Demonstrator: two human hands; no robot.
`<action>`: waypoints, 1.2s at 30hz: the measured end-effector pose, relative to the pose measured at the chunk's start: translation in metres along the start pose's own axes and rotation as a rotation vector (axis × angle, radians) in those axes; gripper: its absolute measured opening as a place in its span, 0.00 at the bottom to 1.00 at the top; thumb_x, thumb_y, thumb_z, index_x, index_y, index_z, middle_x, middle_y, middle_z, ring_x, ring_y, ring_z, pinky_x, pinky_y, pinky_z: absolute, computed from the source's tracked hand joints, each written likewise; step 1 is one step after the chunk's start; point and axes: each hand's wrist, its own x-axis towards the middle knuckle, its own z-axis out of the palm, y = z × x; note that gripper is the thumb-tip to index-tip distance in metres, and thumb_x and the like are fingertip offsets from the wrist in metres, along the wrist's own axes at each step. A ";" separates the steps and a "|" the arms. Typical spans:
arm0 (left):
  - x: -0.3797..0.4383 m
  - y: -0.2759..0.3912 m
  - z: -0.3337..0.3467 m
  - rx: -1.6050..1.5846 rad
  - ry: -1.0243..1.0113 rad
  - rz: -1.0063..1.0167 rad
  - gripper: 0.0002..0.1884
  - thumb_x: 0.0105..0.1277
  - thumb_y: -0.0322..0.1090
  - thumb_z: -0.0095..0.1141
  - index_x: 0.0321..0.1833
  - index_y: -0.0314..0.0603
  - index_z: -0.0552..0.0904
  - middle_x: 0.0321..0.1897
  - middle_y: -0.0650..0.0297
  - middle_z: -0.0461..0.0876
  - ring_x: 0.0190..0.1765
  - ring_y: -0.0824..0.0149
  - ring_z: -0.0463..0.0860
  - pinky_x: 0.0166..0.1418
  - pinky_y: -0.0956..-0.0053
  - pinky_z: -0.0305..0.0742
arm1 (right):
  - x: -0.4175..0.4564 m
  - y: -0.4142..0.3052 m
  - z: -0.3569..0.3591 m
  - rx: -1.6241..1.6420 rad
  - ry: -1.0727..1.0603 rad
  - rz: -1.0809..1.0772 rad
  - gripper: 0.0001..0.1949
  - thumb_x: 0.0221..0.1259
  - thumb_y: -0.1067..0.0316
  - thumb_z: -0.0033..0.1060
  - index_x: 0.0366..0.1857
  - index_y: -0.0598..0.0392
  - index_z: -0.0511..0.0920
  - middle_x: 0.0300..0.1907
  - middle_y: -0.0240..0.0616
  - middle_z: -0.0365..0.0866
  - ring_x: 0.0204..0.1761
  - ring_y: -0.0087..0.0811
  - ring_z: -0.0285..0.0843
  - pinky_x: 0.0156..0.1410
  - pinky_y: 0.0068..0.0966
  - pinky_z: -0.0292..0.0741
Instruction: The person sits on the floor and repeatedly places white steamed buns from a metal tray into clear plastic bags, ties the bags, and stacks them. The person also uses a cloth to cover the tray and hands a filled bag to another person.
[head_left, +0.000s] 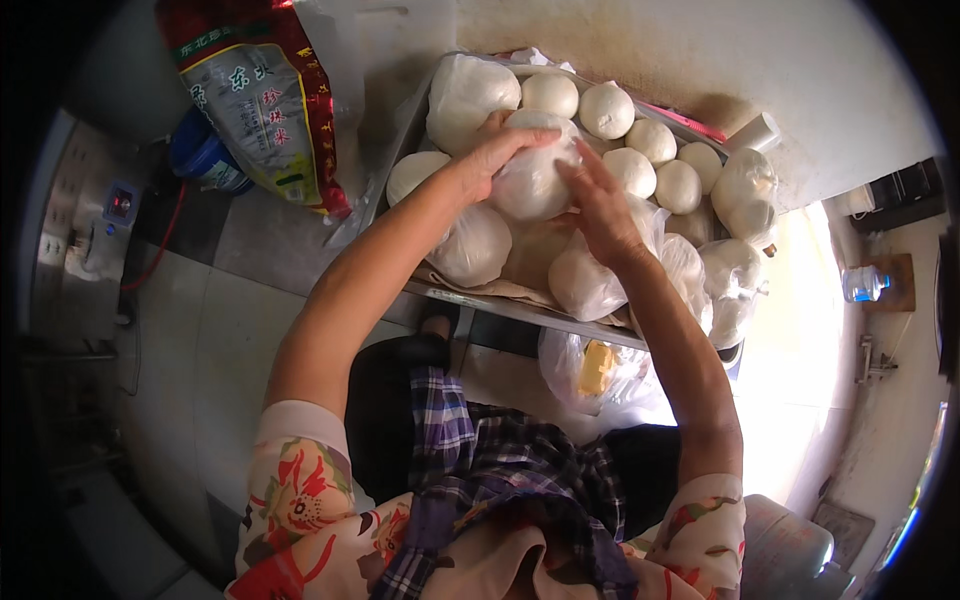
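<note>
Both my hands hold one round, white, plastic-wrapped bundle (534, 176) above a metal tray (517, 309). My left hand (506, 154) grips its left and upper side; my right hand (600, 196) presses on its right side with the fingers spread. Around it in the tray lie several bare white dough-like balls (606, 110), mostly at the back and right. Several larger ones are in clear plastic bags, such as a bagged bundle (471, 247) at the front left. A brown cloth (499, 289) shows under them along the front edge.
A printed rice bag (262, 112) stands at the left, beside a blue bucket (206, 154). A pink-handled item (686, 121) and a white roll (752, 135) lie along the wall behind the tray. Below the tray's front edge is a plastic bag (596, 371) with a yellow thing inside.
</note>
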 end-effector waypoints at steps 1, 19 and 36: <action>-0.001 -0.003 0.000 0.188 0.024 0.097 0.36 0.53 0.40 0.67 0.63 0.39 0.65 0.57 0.56 0.70 0.55 0.64 0.75 0.52 0.65 0.76 | -0.003 0.002 -0.003 -0.298 -0.024 -0.123 0.34 0.52 0.59 0.61 0.65 0.56 0.60 0.45 0.49 0.78 0.39 0.41 0.80 0.39 0.34 0.77; 0.000 -0.053 0.024 1.411 -0.135 0.606 0.35 0.56 0.34 0.61 0.67 0.48 0.62 0.66 0.49 0.55 0.68 0.50 0.59 0.70 0.65 0.55 | -0.306 0.094 -0.332 -0.621 0.932 0.070 0.12 0.58 0.71 0.52 0.43 0.61 0.80 0.28 0.39 0.82 0.30 0.25 0.79 0.33 0.22 0.79; -0.178 -0.069 0.201 1.340 -0.465 0.769 0.12 0.52 0.18 0.58 0.40 0.34 0.79 0.35 0.56 0.80 0.40 0.57 0.78 0.47 0.69 0.73 | -0.313 0.345 -0.296 -0.474 0.927 0.211 0.27 0.48 0.59 0.66 0.55 0.52 0.73 0.49 0.47 0.73 0.47 0.46 0.75 0.54 0.37 0.72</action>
